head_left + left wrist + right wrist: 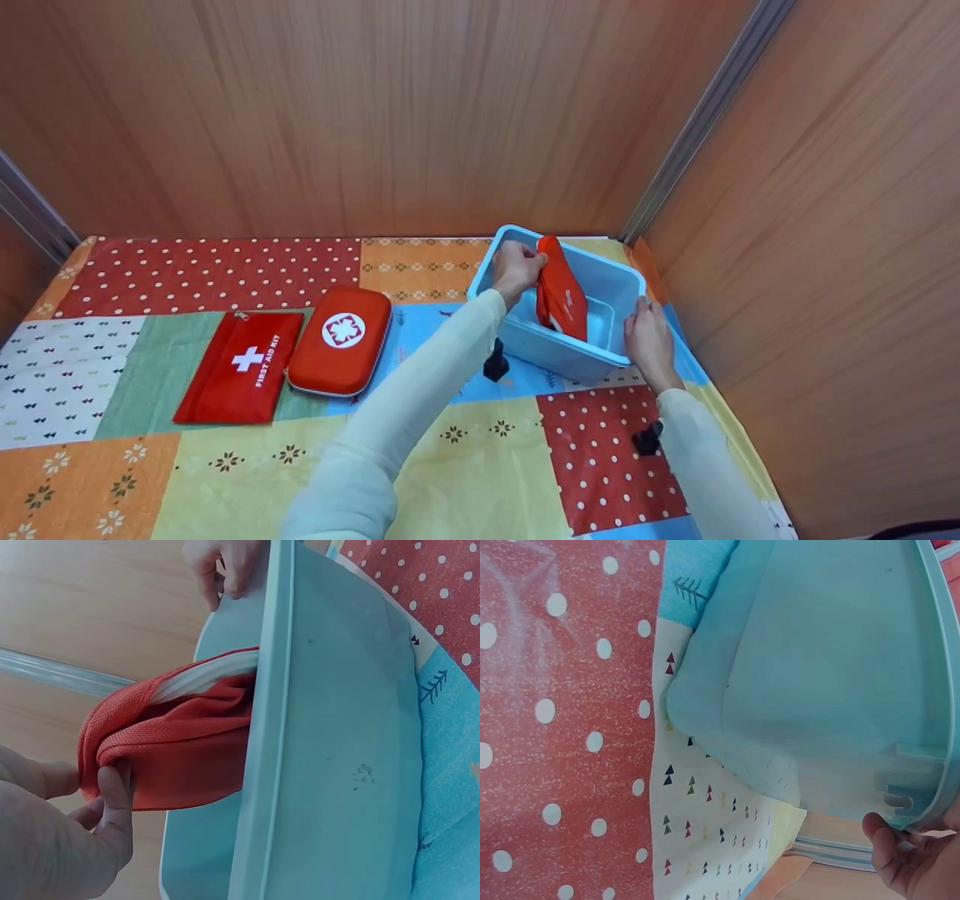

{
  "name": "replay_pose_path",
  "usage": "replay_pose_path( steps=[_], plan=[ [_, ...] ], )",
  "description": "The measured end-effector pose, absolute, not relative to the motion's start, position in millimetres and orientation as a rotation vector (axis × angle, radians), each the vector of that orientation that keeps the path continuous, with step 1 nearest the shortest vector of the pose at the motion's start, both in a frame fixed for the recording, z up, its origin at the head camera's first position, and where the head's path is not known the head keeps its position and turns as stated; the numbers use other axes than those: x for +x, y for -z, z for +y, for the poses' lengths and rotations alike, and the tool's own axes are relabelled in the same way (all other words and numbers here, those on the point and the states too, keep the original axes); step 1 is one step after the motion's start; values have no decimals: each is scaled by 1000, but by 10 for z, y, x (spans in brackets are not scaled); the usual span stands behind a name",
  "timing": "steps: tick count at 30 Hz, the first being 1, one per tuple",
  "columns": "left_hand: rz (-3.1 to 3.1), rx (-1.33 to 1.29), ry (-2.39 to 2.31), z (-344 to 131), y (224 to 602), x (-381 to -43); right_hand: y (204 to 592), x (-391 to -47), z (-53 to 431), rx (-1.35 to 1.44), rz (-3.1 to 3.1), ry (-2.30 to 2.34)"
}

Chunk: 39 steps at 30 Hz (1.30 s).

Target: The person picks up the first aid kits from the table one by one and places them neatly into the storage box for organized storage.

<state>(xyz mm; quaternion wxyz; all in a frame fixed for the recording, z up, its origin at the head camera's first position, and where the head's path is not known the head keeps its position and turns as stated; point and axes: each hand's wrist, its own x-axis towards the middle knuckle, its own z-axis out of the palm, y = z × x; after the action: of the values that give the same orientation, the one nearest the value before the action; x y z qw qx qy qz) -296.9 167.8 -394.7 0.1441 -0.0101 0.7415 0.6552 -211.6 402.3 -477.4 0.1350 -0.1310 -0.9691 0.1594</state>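
Note:
A light blue plastic bin point(551, 351) stands at the right of the cloth. Inside it a soft red zippered pouch point(564, 300) leans at a slant, its lower part hidden by the bin's front wall in the left wrist view. My left hand point(516, 270) pinches the pouch's upper end between thumb and fingers, over the bin's left side. On the right, my right hand point(651, 341) grips the bin's short end at the rim. The right wrist view shows the thumb of that hand point(919, 859) beside a small moulded catch under the rim.
A flat red first aid pouch point(240, 371) lies at the left, with a hard red zippered case point(341, 341) right beside it. Patchwork cloth point(480, 457) covers the table. Wooden panels point(420, 120) rise behind and at the right, close to the bin.

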Motion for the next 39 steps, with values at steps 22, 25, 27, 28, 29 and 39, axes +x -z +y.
replay_pose_path(
  steps=[22, 25, 27, 28, 29, 39],
  plan=[
    [2314, 96, -1591, 1498, 3996, -2939, 4765, -2091, 3998, -380, -2810, -476],
    [2333, 121, -1596, 1416, 3994, -2941, 4755, -2090, 4000, -392, -2808, -466],
    [2333, 127, -1624, 1352, 3986, -2950, 4745, -2091, 3998, -404, -2809, -478],
    [2332, 122, -1639, 1315, 3983, -2956, 4742, -2089, 3999, -409, -2810, -484],
    [2330, 108, -1658, 1274, 3980, -2962, 4737, -2088, 3998, -412, -2810, -491],
    [2434, 48, -1777, 685, 4108, -3043, 4741, -2081, 4009, -422, -2826, -528]
  ],
)
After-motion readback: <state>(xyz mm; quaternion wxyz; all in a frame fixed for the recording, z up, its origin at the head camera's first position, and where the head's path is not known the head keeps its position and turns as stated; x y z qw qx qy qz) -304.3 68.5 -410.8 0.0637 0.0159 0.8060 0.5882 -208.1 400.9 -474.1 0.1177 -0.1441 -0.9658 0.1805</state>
